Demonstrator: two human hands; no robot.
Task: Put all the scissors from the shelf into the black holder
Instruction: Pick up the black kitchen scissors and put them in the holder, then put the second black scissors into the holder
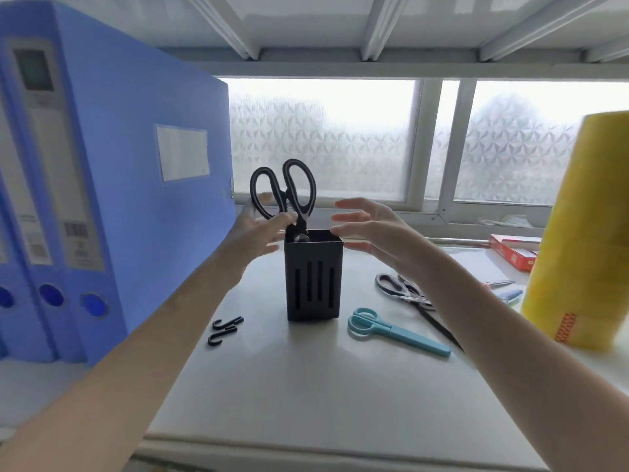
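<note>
The black holder (313,274) stands upright near the middle of the shelf (306,386), slotted side toward me. One pair of black-handled scissors (284,195) stands in it, blades down, handle loops up and leaning toward the holder's left rim.

My left hand (258,229) is at the holder's upper left, fingers loosely spread; one fingertip lies against the scissors' handle just above the rim (whether it grips or only touches, I cannot tell). My right hand (371,229) hovers at the holder's upper right, fingers extended and apart, holding nothing, clear of the holder.

Remaining on the shelf, right of the holder: teal scissors (396,331) lying flat, closed, and grey-handled scissors (400,289) behind them, partly hidden by my right forearm.

Two black hooks (226,330) lie left of the holder's base. Blue file boxes (112,185) stand along the left edge (label text unreadable). A yellow tape roll (585,233) stands at the right edge, a red box (514,252) behind it.
</note>
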